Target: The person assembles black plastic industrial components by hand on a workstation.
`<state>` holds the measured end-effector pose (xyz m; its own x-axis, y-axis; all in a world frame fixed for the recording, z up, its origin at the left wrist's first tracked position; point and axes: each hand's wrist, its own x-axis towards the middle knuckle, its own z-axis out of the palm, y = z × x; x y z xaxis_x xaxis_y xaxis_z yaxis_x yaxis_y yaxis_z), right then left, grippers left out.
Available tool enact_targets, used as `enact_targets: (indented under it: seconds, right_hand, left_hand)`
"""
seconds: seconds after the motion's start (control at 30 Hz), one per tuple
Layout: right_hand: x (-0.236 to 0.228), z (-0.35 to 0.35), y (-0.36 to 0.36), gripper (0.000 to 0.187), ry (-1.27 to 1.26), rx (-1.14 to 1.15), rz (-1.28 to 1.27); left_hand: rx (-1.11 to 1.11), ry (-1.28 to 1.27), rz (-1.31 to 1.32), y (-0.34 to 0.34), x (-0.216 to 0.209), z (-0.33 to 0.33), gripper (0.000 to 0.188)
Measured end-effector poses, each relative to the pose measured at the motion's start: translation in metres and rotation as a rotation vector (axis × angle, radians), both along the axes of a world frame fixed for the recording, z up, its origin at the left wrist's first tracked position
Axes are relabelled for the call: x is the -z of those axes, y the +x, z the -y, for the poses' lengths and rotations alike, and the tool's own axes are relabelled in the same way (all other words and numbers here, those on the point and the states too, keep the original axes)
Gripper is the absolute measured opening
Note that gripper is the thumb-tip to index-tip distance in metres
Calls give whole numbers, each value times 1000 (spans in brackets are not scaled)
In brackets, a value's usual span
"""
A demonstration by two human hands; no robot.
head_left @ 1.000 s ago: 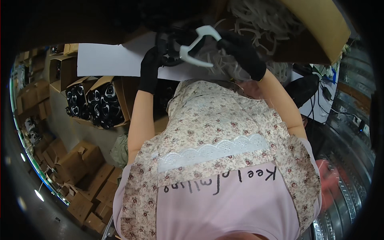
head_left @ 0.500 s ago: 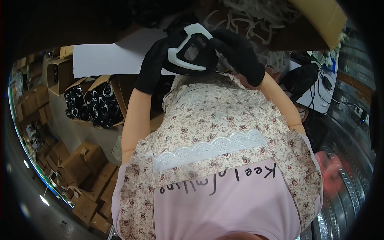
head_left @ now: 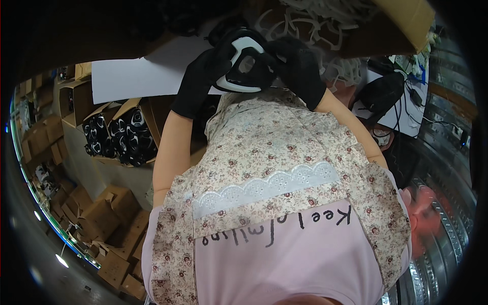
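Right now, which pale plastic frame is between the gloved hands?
The opaque white angular frame against a glossy black shell; the other, translucent frames lie loose.

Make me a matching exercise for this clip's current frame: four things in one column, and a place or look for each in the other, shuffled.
Things
1. White frame
2. Translucent pieces
3. Apron
4. Black-and-white parts

Places and looks
A. Floral-patterned, with a pale scalloped band
B. Packed in open cartons at the picture's left
C. Over a black part, between the left hand and the right hand
D. Heaped near the top edge, right of centre

Pairs
1-C
2-D
3-A
4-B
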<state>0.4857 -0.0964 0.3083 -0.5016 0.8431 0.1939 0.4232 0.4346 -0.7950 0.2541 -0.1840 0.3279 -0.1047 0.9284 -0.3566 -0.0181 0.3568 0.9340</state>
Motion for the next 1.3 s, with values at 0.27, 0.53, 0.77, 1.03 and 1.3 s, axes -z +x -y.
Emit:
enact_targets:
  seconds: [0.27,0.53,0.77,1.03,1.3]
  right_hand:
    - [3,-9,-8,61,-818,-211,-578]
    - [15,-4,-11,56,-811,-223,-611]
    - [28,3,-14,50,-672,-6,-608]
    - [31,13,0,51,-744,3,-671]
    - [38,-10,-2,42,-726,8,-569]
  left_hand:
    - [28,-77,19,11,-11,1,45]
    - [177,8,174,6,-2,3,62]
    - [206,139,-243,8,6,6,73]
    - [179,143,-200,25,-6,5,63]
    - [169,150,-220,25,5,-12,60]
